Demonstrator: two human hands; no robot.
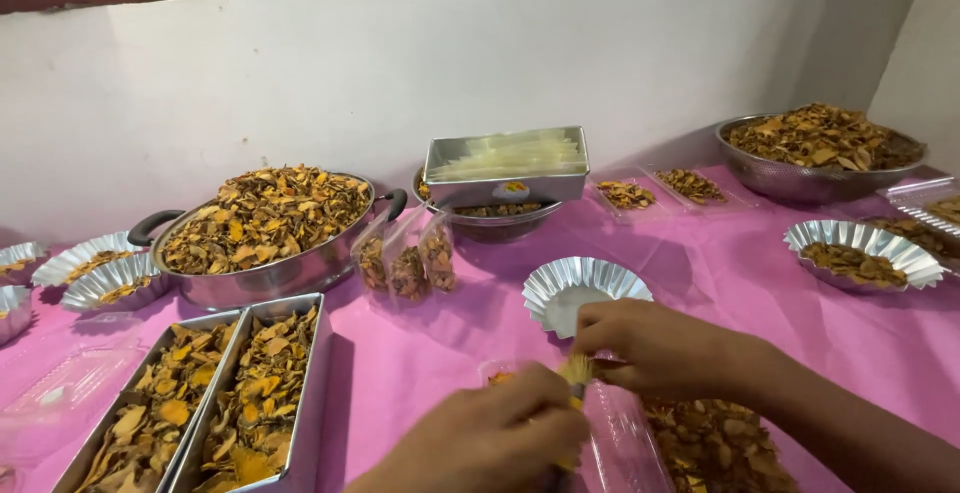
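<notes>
- Both hands work nearest the camera: the left hand (pixel 490 431) is curled shut around the top of a clear plastic bag (pixel 615 445); the right hand (pixel 655 348) pinches a small yellow-brown dried slice (pixel 577 368) at the bag's mouth.
- Far left: two long metal tins (pixel 300 393) of dried yellow slices sit side by side; a large pan (pixel 270 278) heaped with the same stands behind them.
- Centre: filled clear pouches (pixel 405 263) stand just beside the pan; an empty fluted foil cup (pixel 580 288) lies just beyond the right hand.
- Right: a filled foil cup (pixel 862 251) and a big metal bowl (pixel 810 178) rest on the pink tablecloth (pixel 720 273).
- Technique, as judged: hold the bag mouth wide and steady, and feed slices in singly to avoid spilling.
</notes>
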